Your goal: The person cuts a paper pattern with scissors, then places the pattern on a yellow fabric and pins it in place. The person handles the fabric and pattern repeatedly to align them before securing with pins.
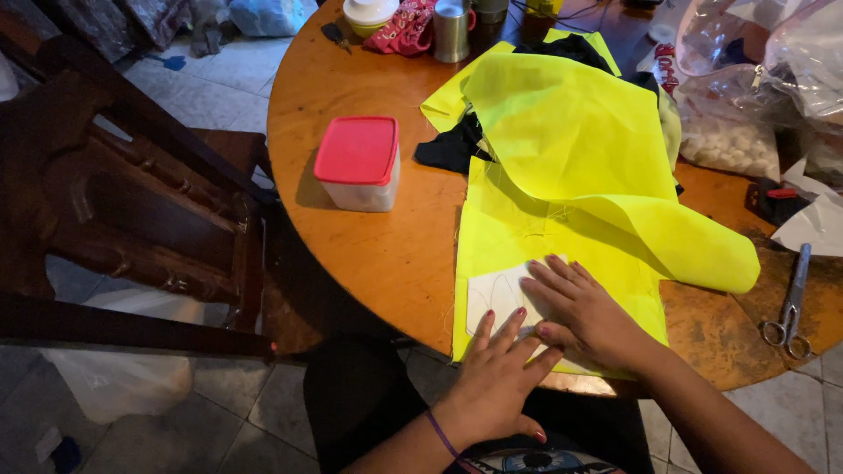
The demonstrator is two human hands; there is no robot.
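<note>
Yellow fabric [571, 175], thin and matte, lies crumpled and folded over at the round wooden desk [386, 254]'s near edge. White paper pattern [493, 298] sits flat on its near corner. Left hand [500, 373] and right hand [584, 312] both press flat on paper and cloth, fingers [549, 281] spread wide, gripping nothing. Square plastic tub [358, 164], red lid, near left edge. Metal scissors [790, 303] at right edge.

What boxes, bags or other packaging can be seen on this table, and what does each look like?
Plastic tub: left of the yellow cloth, squarish, cloudy white, red lid.
Clear plastic bag: far right edge, crumpled, holds small white lumps.
Round container: far edge, white lid, yellowish base.
No screens or signs visible.
</note>
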